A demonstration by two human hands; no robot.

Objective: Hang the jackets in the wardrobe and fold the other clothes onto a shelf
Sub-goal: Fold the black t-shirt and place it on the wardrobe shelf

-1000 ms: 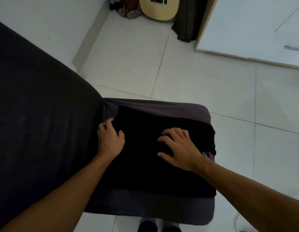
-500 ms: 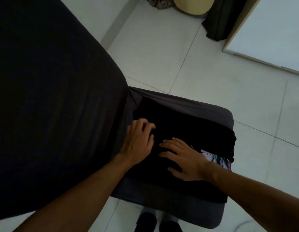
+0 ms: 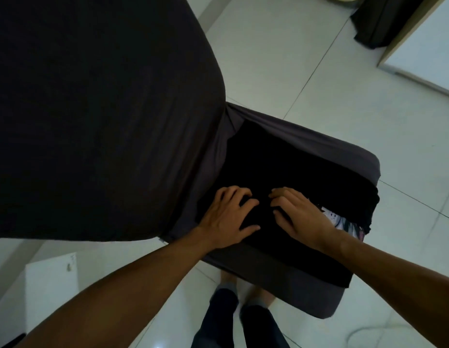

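Both hands, left hand [image 3: 227, 218] and right hand [image 3: 300, 217], press curled fingers side by side into the black garment [image 3: 281, 167], which stretches toward the frame's upper right across the chair seat [image 3: 306, 136].

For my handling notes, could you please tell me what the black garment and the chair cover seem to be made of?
Black garment: soft matte fabric, probably knit; it lies limp and flat. Chair cover: dark grey stretchy cloth, seemingly; it wrinkles where pulled tight.
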